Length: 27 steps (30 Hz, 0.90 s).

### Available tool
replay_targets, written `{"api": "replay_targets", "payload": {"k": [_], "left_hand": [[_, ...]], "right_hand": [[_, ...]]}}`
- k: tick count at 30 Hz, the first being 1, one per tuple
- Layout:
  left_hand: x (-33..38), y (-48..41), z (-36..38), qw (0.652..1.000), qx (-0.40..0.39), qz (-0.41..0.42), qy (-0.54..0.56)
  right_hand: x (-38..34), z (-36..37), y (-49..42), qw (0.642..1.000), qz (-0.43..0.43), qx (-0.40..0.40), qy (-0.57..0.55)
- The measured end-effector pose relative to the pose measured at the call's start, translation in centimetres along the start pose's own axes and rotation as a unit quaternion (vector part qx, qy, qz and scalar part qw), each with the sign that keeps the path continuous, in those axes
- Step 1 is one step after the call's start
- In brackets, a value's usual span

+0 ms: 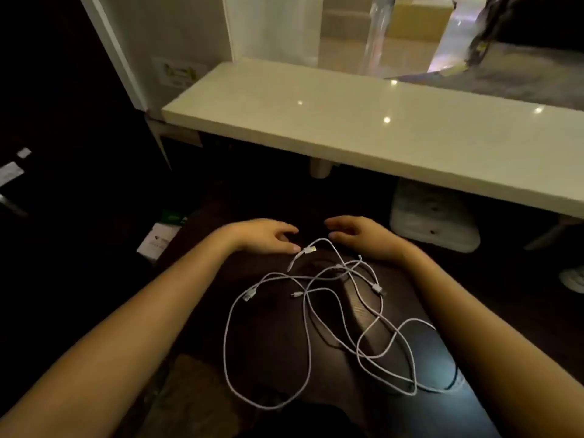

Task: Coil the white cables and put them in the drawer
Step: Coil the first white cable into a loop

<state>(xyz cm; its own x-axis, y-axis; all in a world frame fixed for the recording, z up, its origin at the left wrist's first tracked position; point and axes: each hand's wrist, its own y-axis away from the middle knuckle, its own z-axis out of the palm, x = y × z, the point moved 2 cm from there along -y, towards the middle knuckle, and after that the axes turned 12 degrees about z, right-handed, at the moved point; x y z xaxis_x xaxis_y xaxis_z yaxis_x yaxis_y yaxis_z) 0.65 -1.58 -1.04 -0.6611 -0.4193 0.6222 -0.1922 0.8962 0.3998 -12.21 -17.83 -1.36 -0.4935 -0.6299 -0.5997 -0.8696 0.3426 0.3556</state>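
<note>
Tangled white cables [319, 314] lie in loose loops on my dark-clothed lap, with several plugs showing. One USB plug [308, 250] lies at the far end of the pile, right by the fingertips of my left hand [268, 235]. That hand rests palm down, fingers slightly apart, holding nothing. My right hand [357, 233] rests opposite it, fingers curved and apart, just beyond the top loop of cable and empty too. No drawer is visible.
A pale glossy shelf [347, 121] runs across above my knees, with a mirror behind it. A white box-like object [433, 216] sits under the shelf at right. A small white packet [158, 238] lies on the dark floor at left.
</note>
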Motion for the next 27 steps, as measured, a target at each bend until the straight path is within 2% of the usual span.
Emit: {"api": "replay_targets", "payload": {"k": [6, 10, 13, 16, 19, 22, 25, 27], "left_hand": [[-1.6, -2.0, 5.5, 0.989, 0.139, 0.026, 0.034], [-2.8, -2.4, 6.0, 0.969, 0.214, 0.043, 0.113], [-2.8, -2.1, 5.7, 0.961, 0.199, 0.07, 0.181], [-2.9, -2.0, 5.1, 0.961, 0.183, 0.097, 0.184], [-2.8, -2.3, 4.8, 0.97, 0.154, 0.11, 0.15], [-3.1, -3.1, 5.0, 0.98, 0.126, 0.096, 0.12], [-3.4, -3.7, 5.8, 0.987, 0.083, 0.09, 0.1], [-2.8, -3.7, 5.7, 0.984, 0.098, 0.109, 0.103]], "right_hand": [[1.7, 5.0, -1.7, 0.994, 0.012, 0.056, 0.096], [2.6, 5.5, -2.9, 0.982, 0.013, 0.091, 0.165], [2.2, 4.6, -3.5, 0.981, -0.016, 0.108, 0.161], [1.4, 2.9, -4.2, 0.988, -0.031, 0.111, 0.106], [1.3, 2.5, -5.0, 0.98, -0.036, 0.042, 0.192], [2.5, 3.7, -5.2, 0.964, 0.0, -0.038, 0.262], [2.7, 3.9, -4.5, 0.979, -0.011, -0.027, 0.201], [1.7, 2.4, -3.9, 0.989, -0.046, 0.012, 0.14]]}}
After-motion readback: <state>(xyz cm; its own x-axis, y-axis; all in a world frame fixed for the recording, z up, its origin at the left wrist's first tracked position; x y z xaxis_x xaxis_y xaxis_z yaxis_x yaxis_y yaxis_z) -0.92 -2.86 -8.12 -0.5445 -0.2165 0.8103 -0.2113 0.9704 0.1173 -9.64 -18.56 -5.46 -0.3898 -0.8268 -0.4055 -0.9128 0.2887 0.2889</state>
